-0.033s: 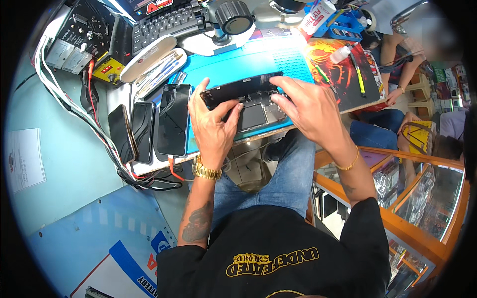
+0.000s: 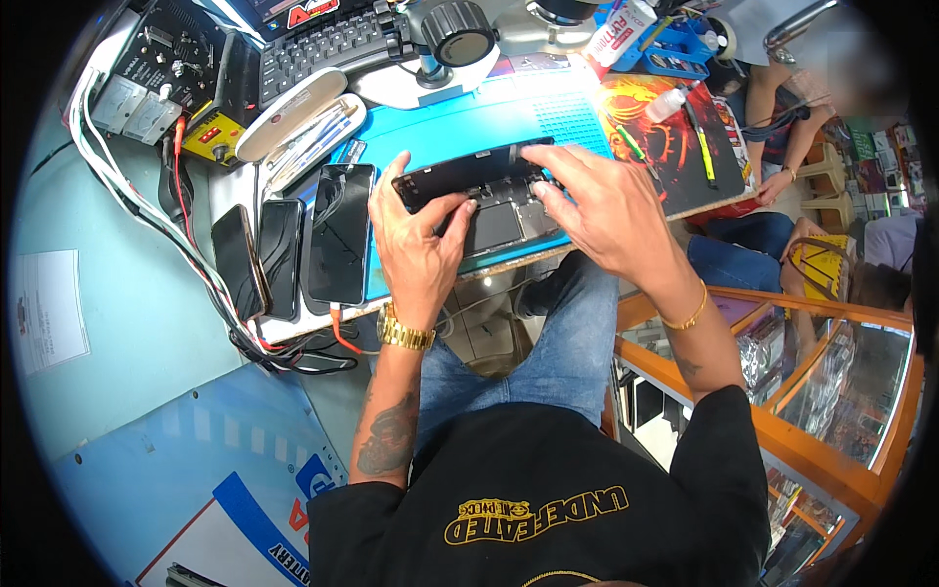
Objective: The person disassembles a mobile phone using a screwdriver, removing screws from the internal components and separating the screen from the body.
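An opened phone lies on the blue work mat (image 2: 469, 122) near its front edge. Its dark screen panel (image 2: 455, 176) is tilted up along the far side, and the phone body (image 2: 497, 227) shows its insides and a dark battery. My left hand (image 2: 419, 245) holds the panel's left end, with a finger behind it and other fingertips bent in over the phone body. At the right end, my right hand (image 2: 611, 210) has fingers on the panel's upper corner and a thumb lower down by the body. The contact under the fingertips is partly hidden.
Three dark phones, one a large phone (image 2: 339, 235), lie left of my left hand. Behind are an open case of tools (image 2: 313, 137), a keyboard (image 2: 328, 54) and a microscope stand (image 2: 430, 83). Cables (image 2: 196, 249) run down the left. Another person's arm (image 2: 768, 117) shows at right.
My right hand has shifted slightly left along the panel's upper edge, its fingertips a little further in. The left hand keeps its hold.
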The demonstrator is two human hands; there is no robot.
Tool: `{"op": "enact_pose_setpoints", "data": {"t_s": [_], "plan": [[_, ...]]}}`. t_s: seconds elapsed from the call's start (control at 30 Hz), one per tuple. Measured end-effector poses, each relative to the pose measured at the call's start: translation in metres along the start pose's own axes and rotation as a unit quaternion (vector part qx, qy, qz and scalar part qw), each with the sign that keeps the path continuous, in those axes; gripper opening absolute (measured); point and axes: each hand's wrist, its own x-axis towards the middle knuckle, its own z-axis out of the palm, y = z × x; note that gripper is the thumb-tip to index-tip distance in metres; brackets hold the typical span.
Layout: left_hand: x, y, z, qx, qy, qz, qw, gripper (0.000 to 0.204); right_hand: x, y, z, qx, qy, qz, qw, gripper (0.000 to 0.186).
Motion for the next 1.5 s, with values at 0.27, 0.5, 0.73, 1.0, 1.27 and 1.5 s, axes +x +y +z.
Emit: {"op": "enact_pose_setpoints", "data": {"t_s": [0.27, 0.5, 0.73, 1.0, 1.27, 1.5], "plan": [[0.002, -0.003, 0.005, -0.011, 0.011, 0.0, 1.0, 0.016, 0.014, 0.006, -0.005, -0.028, -0.07, 0.004, 0.997, 0.031], [0.0, -0.003, 0.003, -0.035, 0.005, 0.004, 0.999, 0.015, 0.02, 0.006, -0.006, -0.071, -0.125, 0.061, 0.988, 0.025], [0.0, -0.004, 0.005, -0.028, 0.014, 0.005, 0.999, 0.016, 0.017, 0.014, 0.001, -0.018, -0.08, 0.051, 0.995, 0.029], [-0.002, -0.008, 0.008, -0.02, 0.014, 0.004, 1.0, 0.019, 0.011, 0.01, 0.007, -0.063, -0.097, 0.037, 0.993, 0.042], [-0.001, -0.005, 0.006, -0.026, 0.012, -0.002, 1.0, 0.019, 0.012, 0.009, 0.006, -0.079, -0.061, 0.024, 0.995, 0.054], [-0.002, -0.008, 0.009, -0.02, 0.015, 0.005, 1.0, 0.02, 0.013, 0.011, 0.008, -0.083, -0.062, 0.046, 0.994, 0.053]]}}
